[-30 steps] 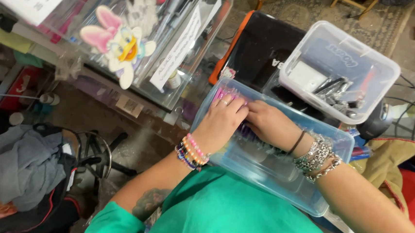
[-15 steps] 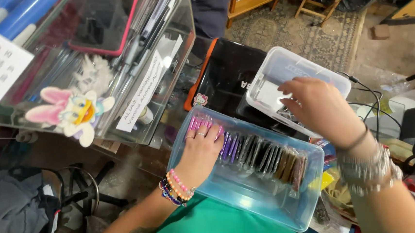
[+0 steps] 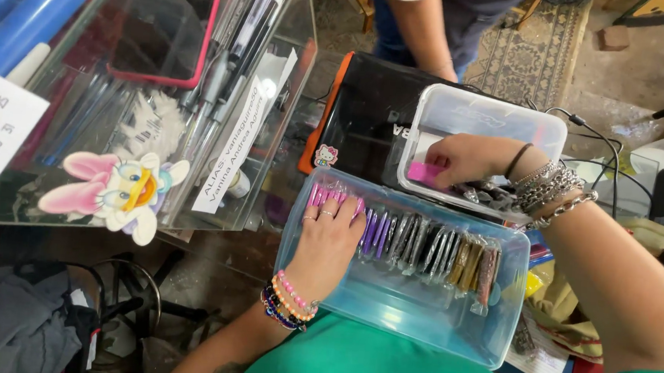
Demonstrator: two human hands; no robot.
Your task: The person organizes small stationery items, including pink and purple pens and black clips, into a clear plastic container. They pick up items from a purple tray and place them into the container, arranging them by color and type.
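Risk first, L to R. My left hand lies flat on the pink packets at the left end of the blue-tinted plastic bin, which sits on my lap, not on a tabletop. Lean harder w/ that hand and the bin could tip off my knees, spilling the whole row of small sachets (purple, dark, brown). They stand on edge, loosely packed, so if I lift the left hand the pink ones may flop over and mix w/ the purple.

Further right, the small clear box rests partly on the black-and-orange case, its near edge close to the bin rim. A nudge from my right wrist could slide it down into the bin. The bracelets could snag the box rim too.

Hands: left is open, fingers spread, pressing down, gripping nothing. Right hand is inside the clear box, fingers curled closed in a pinch on a pink packet. Another person's arm is beyond the case, well apart.
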